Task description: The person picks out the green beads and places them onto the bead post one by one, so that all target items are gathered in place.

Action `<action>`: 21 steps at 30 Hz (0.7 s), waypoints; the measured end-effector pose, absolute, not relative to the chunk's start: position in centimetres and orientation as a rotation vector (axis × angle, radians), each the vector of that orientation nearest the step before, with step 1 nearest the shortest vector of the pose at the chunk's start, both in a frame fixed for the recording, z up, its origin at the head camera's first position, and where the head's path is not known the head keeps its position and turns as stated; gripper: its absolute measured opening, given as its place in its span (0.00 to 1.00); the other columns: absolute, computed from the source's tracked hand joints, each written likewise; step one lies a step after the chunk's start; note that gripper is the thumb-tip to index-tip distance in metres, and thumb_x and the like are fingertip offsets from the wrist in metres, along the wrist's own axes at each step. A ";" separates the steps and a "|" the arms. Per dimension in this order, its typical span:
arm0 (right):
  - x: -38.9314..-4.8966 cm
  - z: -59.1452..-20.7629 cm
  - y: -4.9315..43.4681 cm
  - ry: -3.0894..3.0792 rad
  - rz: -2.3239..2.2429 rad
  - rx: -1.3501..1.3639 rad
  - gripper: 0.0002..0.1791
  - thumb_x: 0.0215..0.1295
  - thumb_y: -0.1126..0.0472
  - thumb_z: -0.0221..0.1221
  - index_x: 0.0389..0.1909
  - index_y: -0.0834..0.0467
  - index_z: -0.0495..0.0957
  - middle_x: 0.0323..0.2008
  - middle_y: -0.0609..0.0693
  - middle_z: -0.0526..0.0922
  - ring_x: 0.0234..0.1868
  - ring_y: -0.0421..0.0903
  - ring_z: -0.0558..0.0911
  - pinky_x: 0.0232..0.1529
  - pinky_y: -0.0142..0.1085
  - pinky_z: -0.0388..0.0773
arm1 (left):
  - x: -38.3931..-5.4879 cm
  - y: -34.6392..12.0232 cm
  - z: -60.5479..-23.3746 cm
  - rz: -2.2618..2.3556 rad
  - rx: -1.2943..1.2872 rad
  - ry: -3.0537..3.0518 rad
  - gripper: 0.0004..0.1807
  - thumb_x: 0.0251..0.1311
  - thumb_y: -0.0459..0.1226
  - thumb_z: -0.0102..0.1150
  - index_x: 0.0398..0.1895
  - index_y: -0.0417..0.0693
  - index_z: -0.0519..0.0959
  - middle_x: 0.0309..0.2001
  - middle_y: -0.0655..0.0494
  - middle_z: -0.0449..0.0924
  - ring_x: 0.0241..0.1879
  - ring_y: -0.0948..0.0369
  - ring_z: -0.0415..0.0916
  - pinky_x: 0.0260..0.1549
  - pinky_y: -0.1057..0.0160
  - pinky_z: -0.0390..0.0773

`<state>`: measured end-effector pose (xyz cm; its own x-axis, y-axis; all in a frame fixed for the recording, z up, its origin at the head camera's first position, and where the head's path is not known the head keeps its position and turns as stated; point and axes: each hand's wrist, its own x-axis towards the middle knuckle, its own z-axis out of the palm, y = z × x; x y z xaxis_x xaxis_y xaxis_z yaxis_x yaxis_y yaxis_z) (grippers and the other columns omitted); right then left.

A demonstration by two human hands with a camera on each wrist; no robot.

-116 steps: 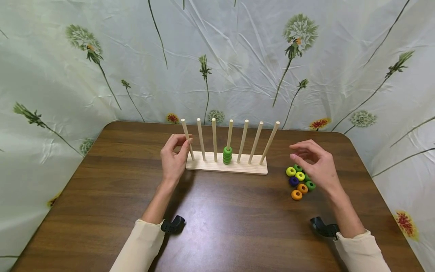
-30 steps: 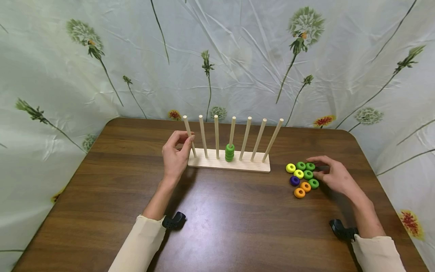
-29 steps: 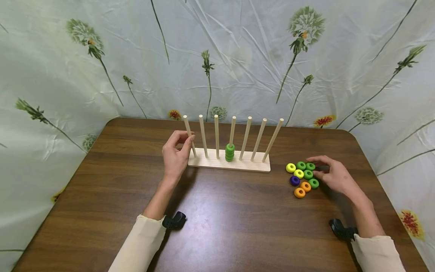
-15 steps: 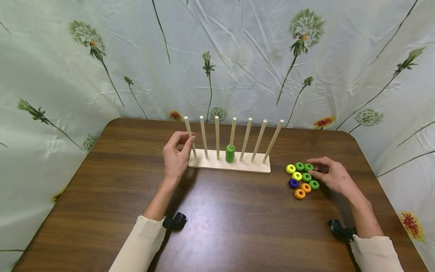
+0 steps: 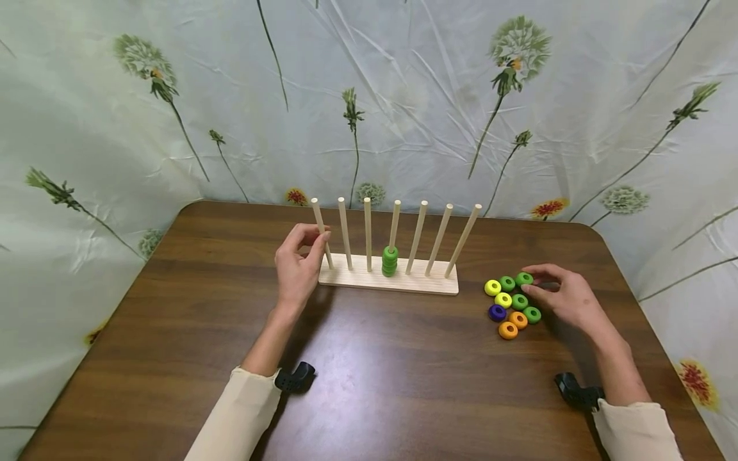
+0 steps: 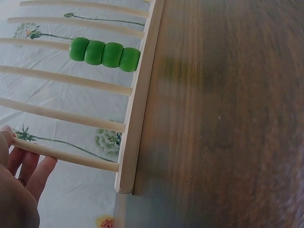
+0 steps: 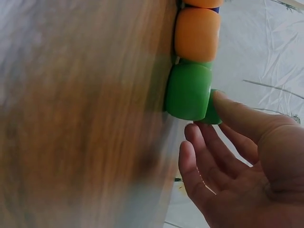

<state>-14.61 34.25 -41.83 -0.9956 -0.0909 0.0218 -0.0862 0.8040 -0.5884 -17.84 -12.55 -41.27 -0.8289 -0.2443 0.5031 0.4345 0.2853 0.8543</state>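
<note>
My left hand [image 5: 296, 266] pinches the leftmost peg [image 5: 317, 214] of a wooden stacking rack between thumb and fingers. The rack's pale base [image 5: 363, 280] carries several upright pegs. Green beads [image 5: 389, 261] are stacked low on the middle peg, and the left wrist view shows the green stack [image 6: 103, 53] against the base. To the right, my right hand [image 5: 567, 298] pinches a green bead [image 5: 524, 278] at the far right corner of a loose bead group. In the right wrist view, the thumb lies on the pinched green bead [image 7: 213, 110], partly hidden behind a nearer green bead [image 7: 188, 91].
Beside the right hand lie more green beads [image 5: 519, 301], yellow beads [image 5: 492, 287], a dark blue bead [image 5: 497, 312] and orange beads [image 5: 508, 330]. They rest on a brown wooden table [image 5: 369, 371]. A flowered curtain [image 5: 426, 115] hangs behind the table's back edge.
The right hand came down from above the beads to their right side, and its fingers closed on the far green bead. Some beads shifted slightly left. The left hand stays at its peg.
</note>
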 end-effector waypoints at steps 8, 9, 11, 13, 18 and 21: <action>-14.6 -41.3 34.1 3.022 -1.068 -0.192 0.20 0.72 0.60 0.66 0.60 0.63 0.80 0.51 0.67 0.85 0.38 0.13 0.70 0.39 0.12 0.71 | -17.8 -12.5 -41.2 -1.589 -0.165 -2.008 0.07 0.68 0.36 0.68 0.41 0.41 0.86 0.37 0.45 0.86 0.32 0.69 0.79 0.26 0.77 0.78; -14.6 -41.2 34.1 3.026 -1.080 -0.192 0.20 0.72 0.60 0.66 0.60 0.63 0.80 0.51 0.67 0.85 0.39 0.13 0.70 0.39 0.12 0.71 | -17.8 -12.5 -41.2 -1.585 -0.165 -2.008 0.07 0.68 0.36 0.68 0.42 0.41 0.86 0.37 0.45 0.86 0.32 0.69 0.79 0.27 0.77 0.78; -14.7 -41.0 34.0 3.031 -1.097 -0.188 0.21 0.72 0.59 0.66 0.61 0.63 0.79 0.52 0.67 0.85 0.39 0.12 0.70 0.39 0.13 0.71 | -17.8 -12.5 -41.1 -1.582 -0.166 -2.007 0.07 0.68 0.36 0.68 0.42 0.40 0.86 0.37 0.45 0.86 0.32 0.68 0.79 0.27 0.77 0.79; -14.7 -40.9 33.9 3.038 -1.119 -0.188 0.21 0.72 0.60 0.66 0.62 0.63 0.79 0.53 0.67 0.85 0.39 0.12 0.70 0.39 0.12 0.71 | -17.8 -12.5 -41.1 -1.580 -0.170 -2.007 0.07 0.68 0.36 0.68 0.42 0.40 0.86 0.37 0.45 0.86 0.32 0.68 0.79 0.27 0.77 0.79; -14.6 -40.9 33.6 3.055 -1.197 -0.192 0.21 0.70 0.63 0.66 0.62 0.65 0.79 0.54 0.67 0.83 0.40 0.13 0.71 0.39 0.12 0.72 | -17.8 -12.5 -41.1 -1.587 -0.170 -2.001 0.07 0.68 0.35 0.68 0.42 0.39 0.86 0.36 0.43 0.85 0.32 0.69 0.79 0.26 0.78 0.78; -14.5 -40.8 33.4 3.058 -1.235 -0.193 0.21 0.69 0.64 0.67 0.61 0.65 0.79 0.52 0.64 0.81 0.40 0.14 0.72 0.39 0.12 0.73 | -17.8 -12.5 -41.1 -1.585 -0.163 -2.000 0.06 0.67 0.35 0.68 0.42 0.40 0.86 0.36 0.43 0.85 0.32 0.69 0.78 0.26 0.79 0.77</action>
<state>-14.55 33.42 -40.84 -0.9801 -0.0472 0.1928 -0.1679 0.7154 -0.6783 -17.80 -12.45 -41.11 -0.8268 -0.2503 0.5037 0.4332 0.2879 0.8541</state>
